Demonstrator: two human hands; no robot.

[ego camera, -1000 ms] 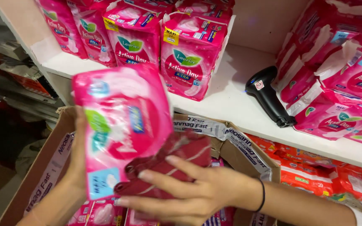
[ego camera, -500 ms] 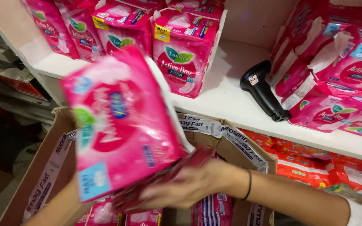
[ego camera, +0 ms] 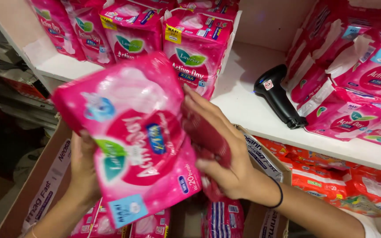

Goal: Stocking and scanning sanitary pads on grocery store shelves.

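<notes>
Both hands clamp one soft pink plastic pad packet [ego camera: 131, 141]: left hand [ego camera: 84, 169] under its near-left edge, right hand [ego camera: 219, 145] on its right side (long axis tilted far-left to near-right), above the open cardboard box [ego camera: 40, 189].

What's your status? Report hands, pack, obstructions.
Left hand and right hand both grip pink pack, over open cardboard box. Black scanner lies on shelf, right of it.
</notes>
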